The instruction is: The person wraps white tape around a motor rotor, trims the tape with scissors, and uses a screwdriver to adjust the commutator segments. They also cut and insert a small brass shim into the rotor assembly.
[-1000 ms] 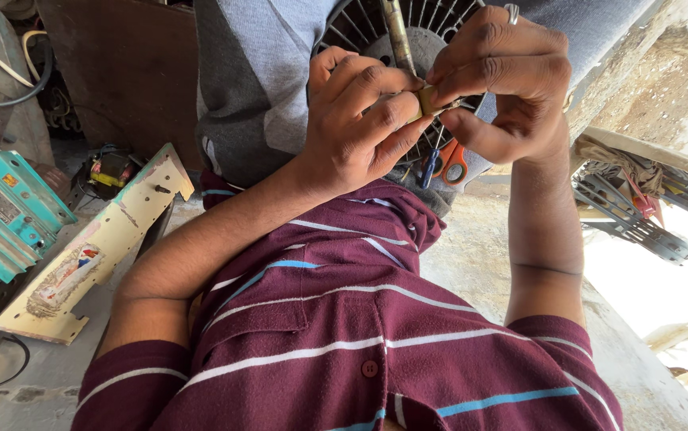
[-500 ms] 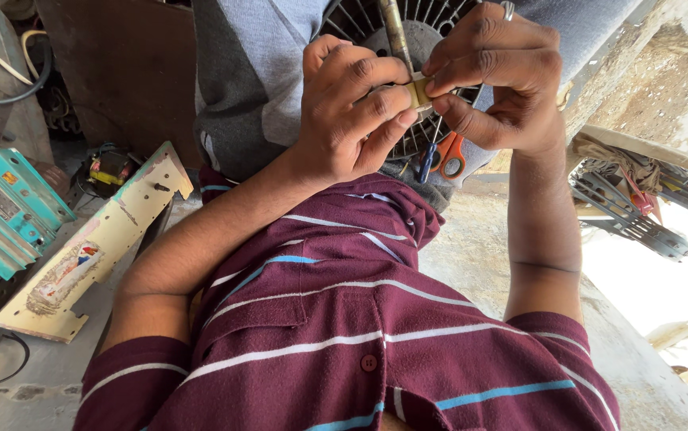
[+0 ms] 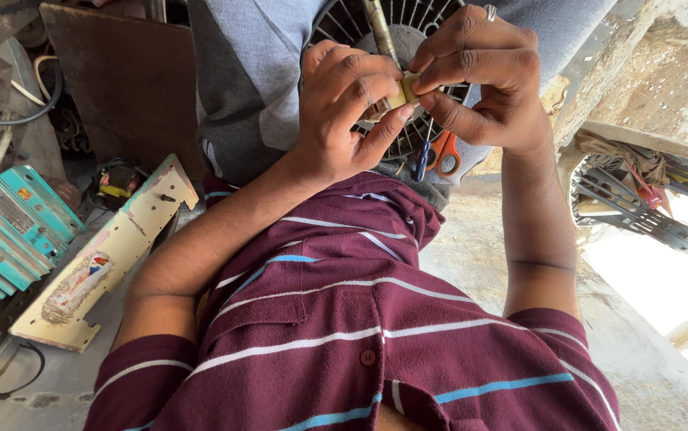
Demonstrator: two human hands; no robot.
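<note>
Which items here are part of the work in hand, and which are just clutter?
In hand:
- left hand and right hand pinching a small tan piece
- round slotted motor core with its shaft, right behind the hands

Lying about:
- orange-handled scissors
- teal metal housing
- cream metal bracket
- black slotted part

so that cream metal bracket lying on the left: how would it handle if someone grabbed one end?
The cream metal bracket looks like folded sheet metal with flanges, so probably stiff rather than floppy. It is long and thin-walled, so likely light for its size. It lies flat, so it should slide rather than roll; the worn paint and cut corners suggest rough edges.
</note>
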